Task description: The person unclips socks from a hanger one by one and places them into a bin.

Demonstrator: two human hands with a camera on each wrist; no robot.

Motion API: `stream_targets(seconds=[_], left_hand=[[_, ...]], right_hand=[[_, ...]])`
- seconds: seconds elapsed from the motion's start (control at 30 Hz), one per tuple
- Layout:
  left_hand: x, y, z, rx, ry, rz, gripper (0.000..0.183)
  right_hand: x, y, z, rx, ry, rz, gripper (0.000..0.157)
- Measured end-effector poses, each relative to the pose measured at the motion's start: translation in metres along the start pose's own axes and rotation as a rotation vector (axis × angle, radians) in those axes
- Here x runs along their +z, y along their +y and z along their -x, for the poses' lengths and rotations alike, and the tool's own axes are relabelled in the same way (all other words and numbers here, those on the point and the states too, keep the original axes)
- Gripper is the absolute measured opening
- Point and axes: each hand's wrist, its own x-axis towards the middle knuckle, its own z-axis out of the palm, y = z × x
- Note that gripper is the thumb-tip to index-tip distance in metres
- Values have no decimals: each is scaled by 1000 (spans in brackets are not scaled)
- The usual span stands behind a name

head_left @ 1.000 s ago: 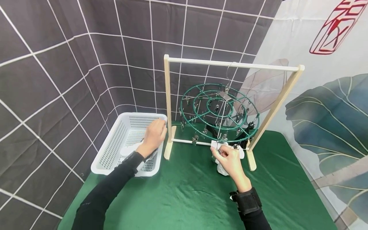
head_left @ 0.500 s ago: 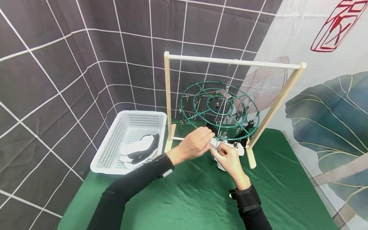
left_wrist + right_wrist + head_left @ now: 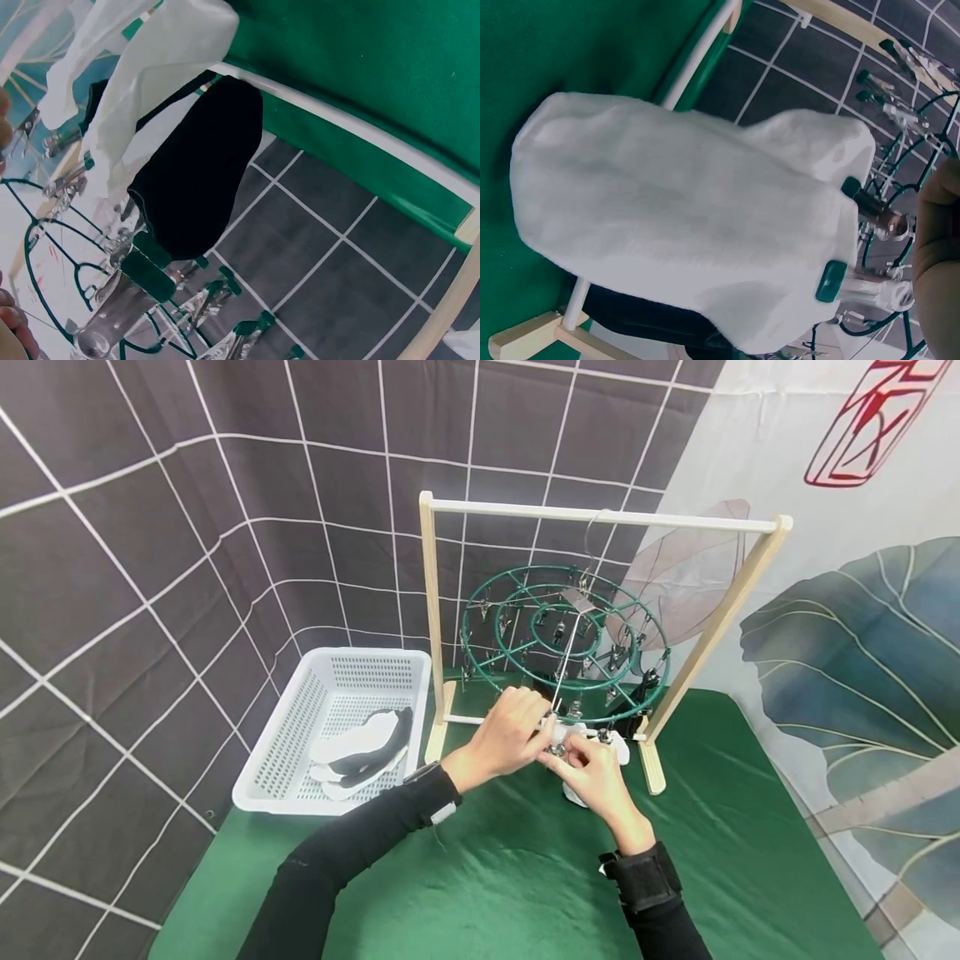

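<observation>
A round green drying hanger (image 3: pixel 472 652) with metal clips hangs from a wooden stand. At its front rim my left hand (image 3: pixel 498 739) and right hand (image 3: pixel 596 774) meet, fingertips pinching at a small metal clip (image 3: pixel 557 749). A white sock (image 3: pixel 682 195) hangs below; in the right wrist view two green-tipped clips (image 3: pixel 831 281) grip its top edge, beside my right hand (image 3: pixel 939 255). A black sock (image 3: pixel 199 169) hangs near another white sock (image 3: pixel 161 67) in the left wrist view. Fingers (image 3: pixel 13 322) show only at that view's left edge.
A white perforated basket (image 3: pixel 258 777) at the left holds white socks (image 3: pixel 356 739) and a dark sock (image 3: pixel 378 752). The stand's wooden posts (image 3: pixel 432 610) and top rail (image 3: pixel 525 511) frame the hanger. Green cloth (image 3: pixel 510 868) covers the table; gridded fabric hangs behind.
My left hand has left the basket, moved right and joined the right hand at the hanger's front rim. The right hand has stayed at nearly the same place.
</observation>
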Motion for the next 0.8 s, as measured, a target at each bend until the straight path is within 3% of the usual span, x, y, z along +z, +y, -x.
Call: stream_targets(seconds=[0.13, 0.27, 0.4, 0.47, 0.57, 0.7, 0.8], left_hand=[[-4, -6, 2, -55, 28, 22, 18], [-8, -12, 4, -85, 54, 34, 20], [-11, -20, 5, -113, 76, 58, 23], [-12, -24, 5, -122, 83, 66, 24], [-13, -29, 5, -134, 91, 80, 26], [-13, -36, 3, -149, 112, 96, 27], [-12, -41, 2, -156, 126, 95, 28]], right_hand=[[-4, -1, 2, -21, 29, -21, 31], [-14, 2, 4, -49, 151, -17, 27], [-28, 7, 6, 29, 211, 18, 27], [-33, 8, 6, 77, 191, 65, 25], [-33, 9, 3, 119, 94, 124, 27], [-24, 6, -1, 110, -33, 119, 33], [-17, 2, -3, 78, -62, 116, 27]])
